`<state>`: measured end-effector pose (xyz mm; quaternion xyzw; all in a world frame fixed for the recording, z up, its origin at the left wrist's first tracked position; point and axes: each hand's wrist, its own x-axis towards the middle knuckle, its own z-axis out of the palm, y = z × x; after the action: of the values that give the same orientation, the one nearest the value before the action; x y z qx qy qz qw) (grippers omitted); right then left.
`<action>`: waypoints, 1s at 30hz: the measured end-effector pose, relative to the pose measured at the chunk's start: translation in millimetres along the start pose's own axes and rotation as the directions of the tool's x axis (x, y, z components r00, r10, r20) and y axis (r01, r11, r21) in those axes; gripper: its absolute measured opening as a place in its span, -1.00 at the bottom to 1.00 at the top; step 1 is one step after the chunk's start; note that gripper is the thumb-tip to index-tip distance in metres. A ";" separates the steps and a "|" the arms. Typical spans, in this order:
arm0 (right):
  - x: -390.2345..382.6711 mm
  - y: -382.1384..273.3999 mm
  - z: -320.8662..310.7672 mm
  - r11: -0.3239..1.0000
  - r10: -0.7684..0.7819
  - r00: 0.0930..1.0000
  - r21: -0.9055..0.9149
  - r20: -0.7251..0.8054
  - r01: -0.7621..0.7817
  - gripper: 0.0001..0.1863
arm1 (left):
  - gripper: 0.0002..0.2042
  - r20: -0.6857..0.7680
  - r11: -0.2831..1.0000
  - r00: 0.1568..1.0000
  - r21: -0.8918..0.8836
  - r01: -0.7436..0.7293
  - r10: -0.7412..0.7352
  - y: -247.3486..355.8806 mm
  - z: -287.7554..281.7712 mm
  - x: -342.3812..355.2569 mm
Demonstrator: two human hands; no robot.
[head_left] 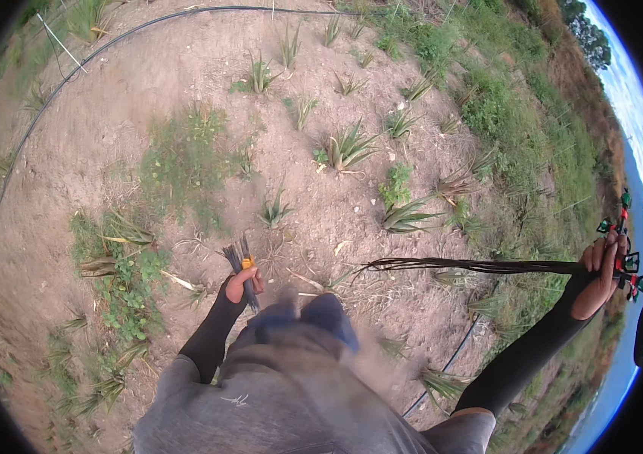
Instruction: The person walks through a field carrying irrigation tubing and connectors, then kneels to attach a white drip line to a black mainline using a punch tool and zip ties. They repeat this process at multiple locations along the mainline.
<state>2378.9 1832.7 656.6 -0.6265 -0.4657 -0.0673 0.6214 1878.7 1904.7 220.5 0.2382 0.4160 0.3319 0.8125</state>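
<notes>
My left hand [239,286], low and left of the middle, is closed around a bundle of short dark rods [231,257]. A small orange-yellow piece [247,262] shows at the fingers; its kind is unclear. Far out to the right, my right hand [601,274] is raised and closed on a bundle of thin black tubes [480,265]. The tubes stretch leftward from the fist, their loose ends near the picture's middle. Red and green fittings [627,263] stick out on the other side of that hand. Black sleeves cover both forearms.
Spiky aloe-like plants [351,147] grow in dry, pale soil [109,113]. A black irrigation hose [41,113] curves along the left and far sides; another hose [454,356] runs at the lower right. Green weeds [128,303] grow at left, and denser greenery [503,113] at right.
</notes>
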 end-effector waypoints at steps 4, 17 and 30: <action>107.2 56.9 47.1 0.979 -0.169 0.985 -0.111 0.035 0.172 -0.78 | -0.75 0.003 0.996 0.998 -0.061 -0.062 0.062 59.3 18.3 76.6; 417.9 220.0 345.3 0.910 -0.219 0.951 0.398 0.219 0.118 -0.73 | -0.77 -0.402 0.896 0.894 -0.294 -0.332 0.199 200.7 14.1 292.4; 660.1 339.3 627.5 0.865 -0.315 0.914 0.475 0.257 0.164 -0.77 | -0.72 -0.335 0.941 0.926 -0.221 -0.255 0.172 392.5 1.5 623.2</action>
<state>2662.8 2760.5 714.2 -0.4070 -0.6397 0.0671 0.6485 2016.3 2625.6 158.8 0.1181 0.4627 0.5040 0.7197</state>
